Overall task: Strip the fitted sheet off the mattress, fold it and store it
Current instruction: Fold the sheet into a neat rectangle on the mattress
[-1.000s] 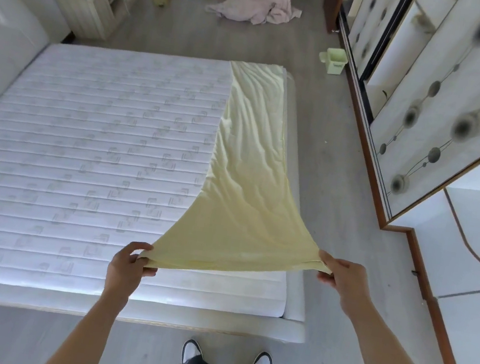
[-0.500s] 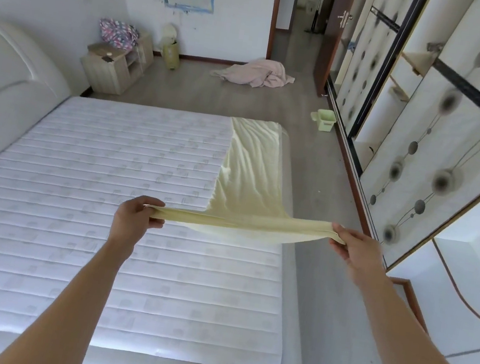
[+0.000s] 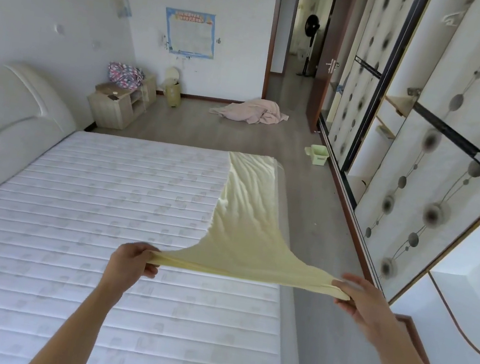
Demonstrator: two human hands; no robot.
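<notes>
Hands are out front, mid-frame: left hand [image 3: 132,262] and right hand [image 3: 361,301] each pinch a near corner of the yellow sheet [image 3: 243,213], pulled taut and lifted off the bare white mattress [image 3: 69,217]. Its far end lies along the mattress's right edge.

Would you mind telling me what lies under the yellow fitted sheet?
The fitted sheet lies on the quilted white mattress along its right strip; that strip is hidden. Both hands lift the near end, so it hangs above the mattress.
</notes>
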